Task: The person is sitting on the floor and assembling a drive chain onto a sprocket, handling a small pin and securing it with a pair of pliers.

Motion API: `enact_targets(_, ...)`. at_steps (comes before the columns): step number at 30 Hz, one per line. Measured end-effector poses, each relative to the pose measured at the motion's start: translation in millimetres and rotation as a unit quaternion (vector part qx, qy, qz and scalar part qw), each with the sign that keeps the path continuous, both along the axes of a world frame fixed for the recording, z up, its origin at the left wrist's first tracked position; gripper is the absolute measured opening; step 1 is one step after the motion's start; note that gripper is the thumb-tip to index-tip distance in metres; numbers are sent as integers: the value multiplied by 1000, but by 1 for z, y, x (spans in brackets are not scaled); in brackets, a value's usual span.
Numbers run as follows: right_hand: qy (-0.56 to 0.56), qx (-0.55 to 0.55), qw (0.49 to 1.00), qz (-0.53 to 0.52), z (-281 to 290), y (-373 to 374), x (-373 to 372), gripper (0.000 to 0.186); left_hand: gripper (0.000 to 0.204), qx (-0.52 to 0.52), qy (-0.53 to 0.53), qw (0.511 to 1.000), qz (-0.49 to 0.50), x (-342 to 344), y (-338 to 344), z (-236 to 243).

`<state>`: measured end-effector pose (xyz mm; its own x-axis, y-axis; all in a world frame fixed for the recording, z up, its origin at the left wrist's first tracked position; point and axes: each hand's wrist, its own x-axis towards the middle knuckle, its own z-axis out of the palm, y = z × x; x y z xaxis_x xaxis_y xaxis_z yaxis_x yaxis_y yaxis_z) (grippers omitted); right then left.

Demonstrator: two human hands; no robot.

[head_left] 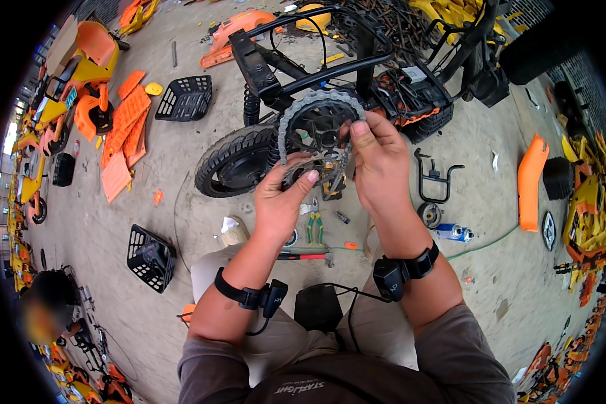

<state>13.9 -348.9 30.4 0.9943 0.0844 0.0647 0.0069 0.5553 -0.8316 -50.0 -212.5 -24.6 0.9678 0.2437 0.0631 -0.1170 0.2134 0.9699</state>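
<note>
My left hand (279, 198) grips a small metal sprocket part (314, 165) from below, thumb pressed on it. My right hand (378, 165) pinches a grey bicycle chain (296, 111) that loops upward in an arch above both hands. Both hands are held up together in front of me. Behind them lies a stripped black bike frame (303, 64) with a black wheel (232, 161) on the concrete floor. Each wrist wears a black strap with a small device.
Green-handled pliers (314, 227), a red-handled tool (303, 255) and a blue spray can (453, 232) lie on the floor by my knees. Black baskets (185, 97) (151, 257), orange panels (124, 128) (530, 182) and a black rack (434, 176) lie around. Another person (44, 313) sits at lower left.
</note>
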Motion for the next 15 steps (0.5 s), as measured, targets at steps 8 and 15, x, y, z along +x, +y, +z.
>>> enact_targets(8,9,-18,1000,15,1,2,-2,19,28,-17,19,999,34,0,-5,5)
enact_targets(15,11,-32,999,4,2,1,-1,19,32,-3,10,999,47,3,-1,8)
